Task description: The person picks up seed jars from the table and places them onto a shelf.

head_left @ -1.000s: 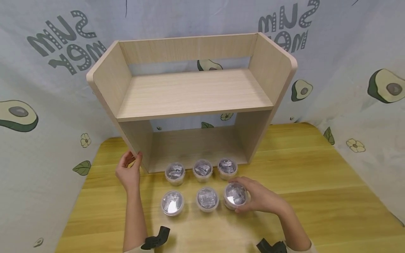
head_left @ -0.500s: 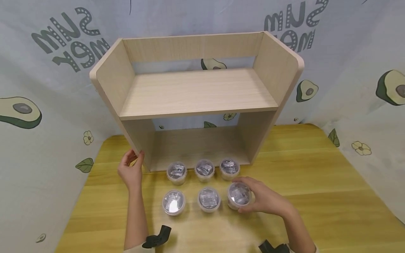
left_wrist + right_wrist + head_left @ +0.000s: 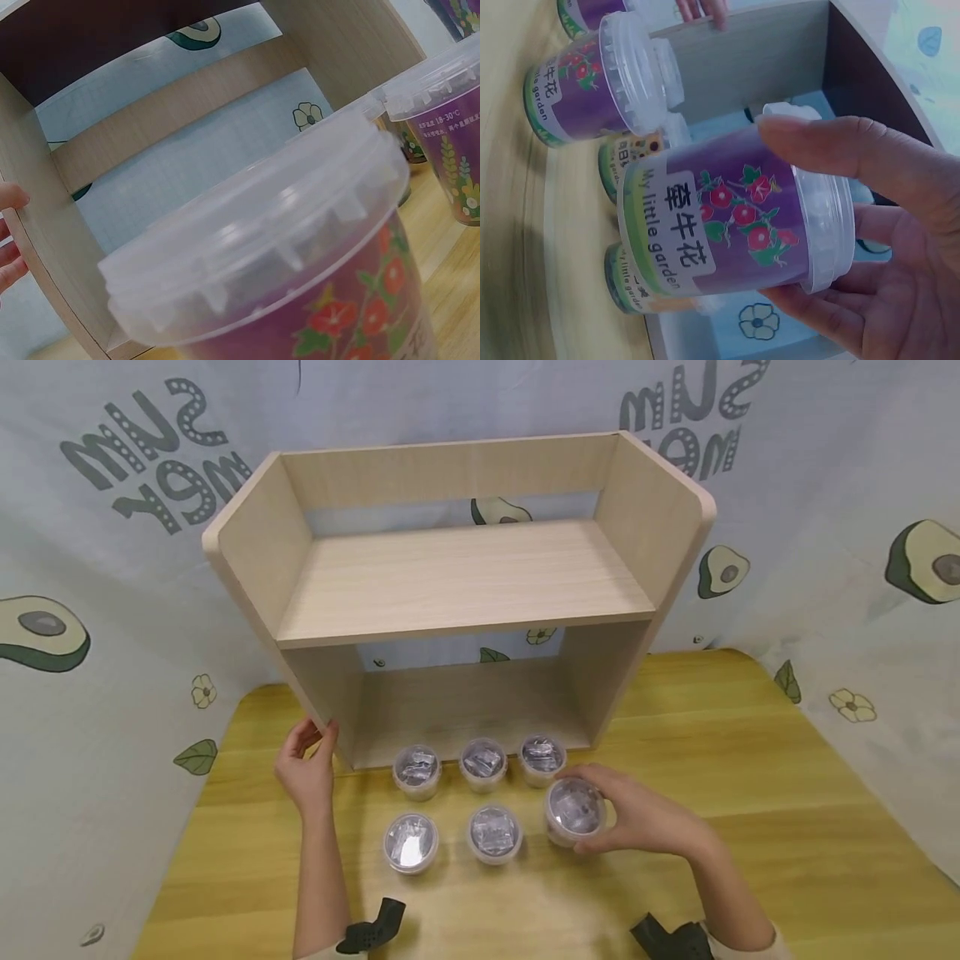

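Note:
My right hand (image 3: pixel 645 814) grips a lidded plastic tub (image 3: pixel 576 807) at its rim, thumb on the near side and fingers on the far side. In the right wrist view its purple label shows red flowers and the words "My little garden". My left hand (image 3: pixel 306 770) pinches the front edge of the left side panel of a pale wooden shelf (image 3: pixel 465 581), with the thumb inside and fingers outside. Two similar tubs stand left of the held one, a middle tub (image 3: pixel 494 833) and a left tub (image 3: pixel 411 843).
Three more tubs, among them a back right tub (image 3: pixel 542 758), line up along the shelf's lower front edge. Everything stands on a yellow wood-grain table (image 3: pixel 750 793). A printed cloth (image 3: pixel 825 585) with avocados hangs behind and at the sides.
My right hand has carried its tub a little to the right and toward the back, away from the front row. The left hand stays on the panel edge.

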